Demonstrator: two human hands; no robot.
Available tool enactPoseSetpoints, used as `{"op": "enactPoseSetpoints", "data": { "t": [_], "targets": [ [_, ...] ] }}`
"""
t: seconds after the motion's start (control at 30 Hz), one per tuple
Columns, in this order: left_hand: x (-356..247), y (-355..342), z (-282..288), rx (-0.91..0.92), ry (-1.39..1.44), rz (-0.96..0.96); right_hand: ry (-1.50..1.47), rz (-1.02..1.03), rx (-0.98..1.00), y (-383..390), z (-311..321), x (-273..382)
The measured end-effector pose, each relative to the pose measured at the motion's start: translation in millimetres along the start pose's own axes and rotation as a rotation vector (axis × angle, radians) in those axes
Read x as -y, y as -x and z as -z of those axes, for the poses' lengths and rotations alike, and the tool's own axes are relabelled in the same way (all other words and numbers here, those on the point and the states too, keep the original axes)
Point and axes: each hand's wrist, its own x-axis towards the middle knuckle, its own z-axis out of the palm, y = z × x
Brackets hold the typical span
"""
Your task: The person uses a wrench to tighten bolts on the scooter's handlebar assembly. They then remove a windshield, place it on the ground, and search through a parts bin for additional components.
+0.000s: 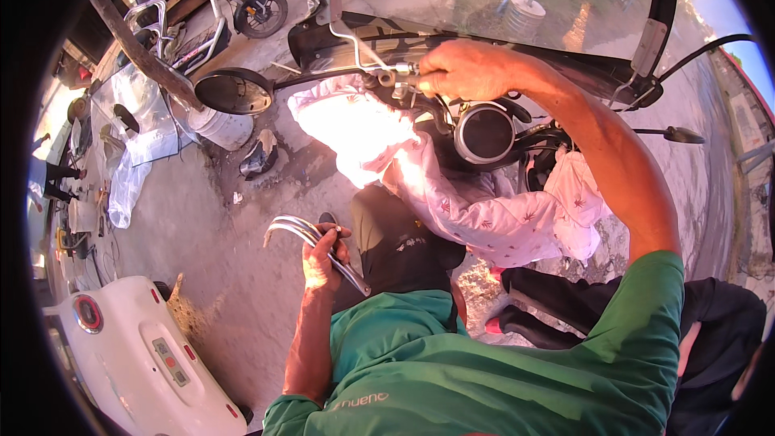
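Note:
Fingers wrapped round a bundle of curved silver metal rods [292, 224], my left hand [323, 262] is closed low at the left of my knee. One flattened, darker end [355, 278] of the bundle sticks out below the fist. My right hand [464, 69] reaches forward, its fingers pinched at a metal clamp [394, 79] on the motorbike's handlebar; what they grip is hidden. From the clamp a bent silver rod [353, 40] rises to the framed clear windshield [452, 0]. A round gauge [484, 132] sits just below my right wrist. A pink quilted cover [476, 218] hangs over the handlebars.
A round mirror [234, 91] juts left, and another mirror [684, 136] sticks out right. A person in dark trousers [557, 299] is close at my right. A white vehicle [141, 355] stands lower left, with a white bucket [222, 125] and a wooden post [141, 44] farther off.

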Motion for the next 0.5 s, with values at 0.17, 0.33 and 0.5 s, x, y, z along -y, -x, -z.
{"op": "enactPoseSetpoints", "data": {
  "t": [0.17, 0.33, 0.5],
  "targets": [
    [3, 1, -2, -0.014, -0.017, 0.001, -0.109, 0.012, -0.334, -2, -8, 31],
    [4, 1, -4, 0.019, -0.034, -0.023, 0.285, 0.035, -0.529, -11, -55, 19],
    [2, 1, -1, 0.007, 0.016, 0.007, 0.375, 0.058, -0.638, -22, -73, 19]
  ]
}}
